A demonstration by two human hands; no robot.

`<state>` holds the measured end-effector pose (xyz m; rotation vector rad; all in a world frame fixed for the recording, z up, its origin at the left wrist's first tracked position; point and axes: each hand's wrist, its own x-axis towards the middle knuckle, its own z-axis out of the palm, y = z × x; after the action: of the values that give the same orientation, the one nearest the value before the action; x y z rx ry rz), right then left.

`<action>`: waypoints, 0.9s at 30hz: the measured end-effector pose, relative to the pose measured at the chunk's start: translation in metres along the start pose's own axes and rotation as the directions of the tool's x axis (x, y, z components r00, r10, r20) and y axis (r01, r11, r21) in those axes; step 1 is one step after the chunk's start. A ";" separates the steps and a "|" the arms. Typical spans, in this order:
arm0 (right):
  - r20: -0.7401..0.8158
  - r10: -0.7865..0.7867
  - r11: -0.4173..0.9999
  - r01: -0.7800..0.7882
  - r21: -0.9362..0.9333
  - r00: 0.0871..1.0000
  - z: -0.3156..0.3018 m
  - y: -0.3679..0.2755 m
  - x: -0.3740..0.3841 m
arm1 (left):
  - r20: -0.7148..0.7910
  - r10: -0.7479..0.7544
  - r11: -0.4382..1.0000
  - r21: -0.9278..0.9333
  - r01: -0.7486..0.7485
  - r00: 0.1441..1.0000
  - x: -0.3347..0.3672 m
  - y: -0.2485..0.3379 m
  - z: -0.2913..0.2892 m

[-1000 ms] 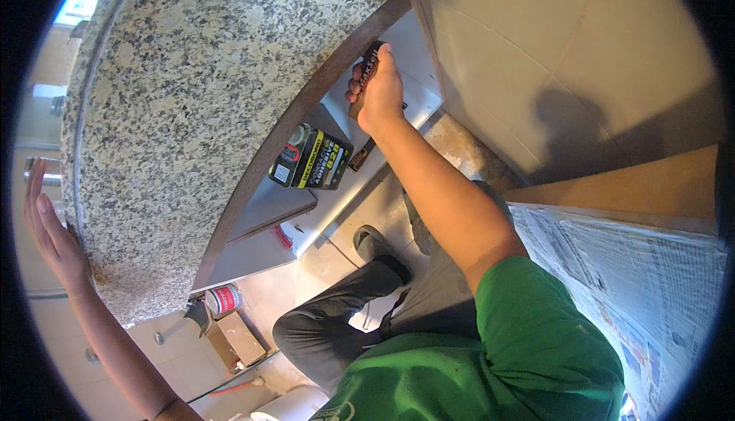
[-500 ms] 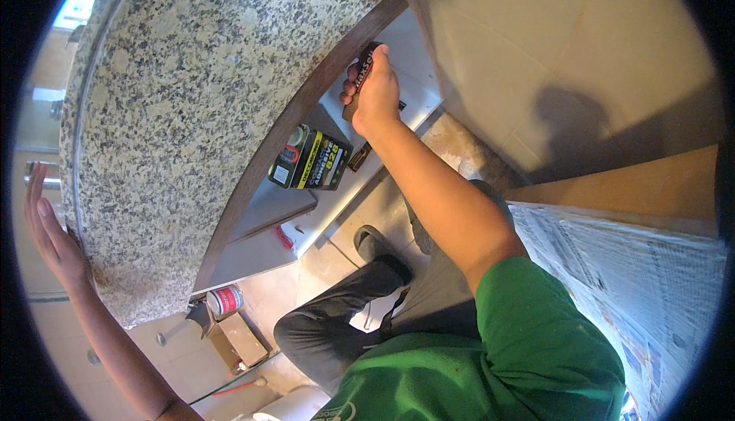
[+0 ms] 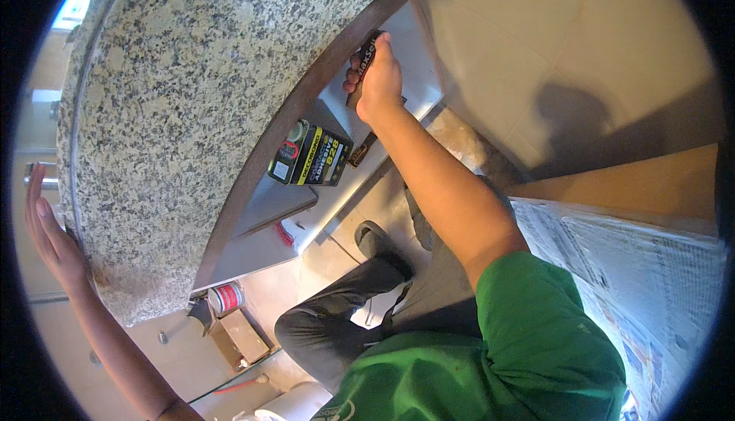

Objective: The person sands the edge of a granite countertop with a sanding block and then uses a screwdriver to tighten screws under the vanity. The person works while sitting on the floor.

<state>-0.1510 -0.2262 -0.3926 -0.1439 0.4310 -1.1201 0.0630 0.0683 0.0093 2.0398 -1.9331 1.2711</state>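
Note:
My right hand (image 3: pixel 381 80) is closed around a small dark block with pale lettering (image 3: pixel 367 53), inside the cabinet under the granite countertop (image 3: pixel 184 99). The fingers wrap over its far side, so its full shape and underside are hidden. At the countertop's left edge, my left hand (image 3: pixel 57 245) lies with its fingers stretched out and nothing in them. A black and yellow adhesive can (image 3: pixel 320 157) stands in the cabinet, nearer to me than the right hand. Beside the can lies a small dark brown printed item (image 3: pixel 362 150).
A wooden strip (image 3: pixel 253 172) edges the countertop's underside. Inside the cabinet lies a red bundle (image 3: pixel 284 234). Beyond its near end are a red and white tin (image 3: pixel 226 298) and a cardboard box (image 3: pixel 243 337). Newspaper (image 3: pixel 651 283) covers a panel at my right.
My right hand has shifted slightly farther away and to the right with the dark block. The left hand stays at the countertop edge.

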 end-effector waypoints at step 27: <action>-0.021 -0.033 0.999 0.032 -0.038 0.999 0.007 -0.002 -0.004 | -0.005 -0.027 1.000 -0.003 0.027 1.000 0.001 0.007 -0.001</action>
<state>-0.1516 -0.2240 -0.3847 -0.1723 0.4701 -1.1466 0.0567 0.0670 0.0073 2.0524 -1.8968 1.2661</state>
